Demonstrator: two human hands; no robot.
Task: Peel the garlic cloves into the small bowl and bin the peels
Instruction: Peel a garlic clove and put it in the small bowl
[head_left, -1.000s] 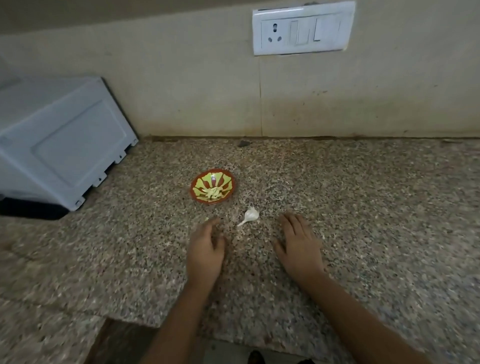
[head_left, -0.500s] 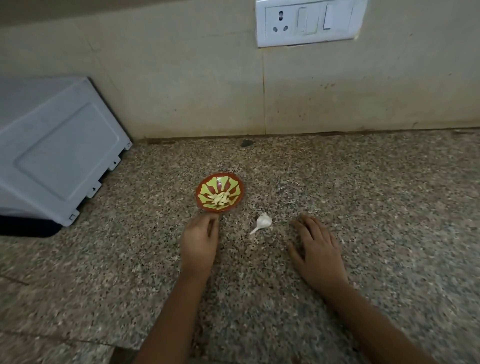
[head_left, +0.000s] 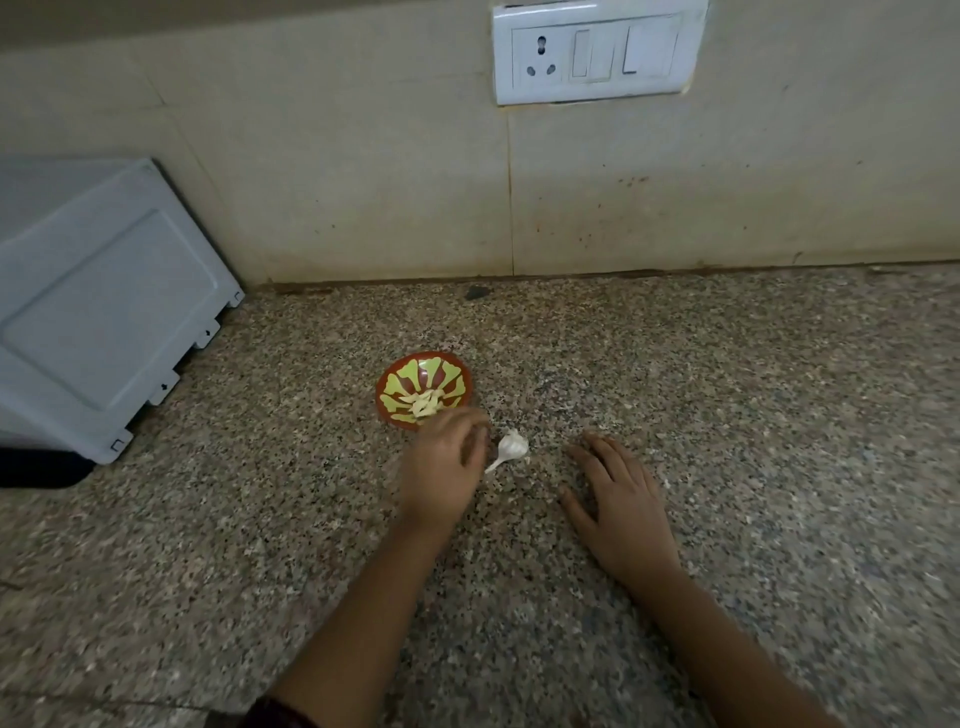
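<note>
One speckled granite counter (head_left: 727, 415) carries the small bowl (head_left: 395, 382). One tiled wall (head_left: 363, 182) rises behind the bowl, one grey appliance (head_left: 104, 312) stands well left of it, and one white switch plate (head_left: 597, 52) hangs above and right of it. Of the two hands, the right hand (head_left: 623, 499) lies flat on the counter, fingers straight, right of the bowl. The left hand (head_left: 444, 462) is blurred at the bowl's near rim, and I cannot tell its grip. One papery garlic head (head_left: 511, 446) lies just beside the bowl, to its near right. Several peeled cloves (head_left: 423, 402) sit inside.
</note>
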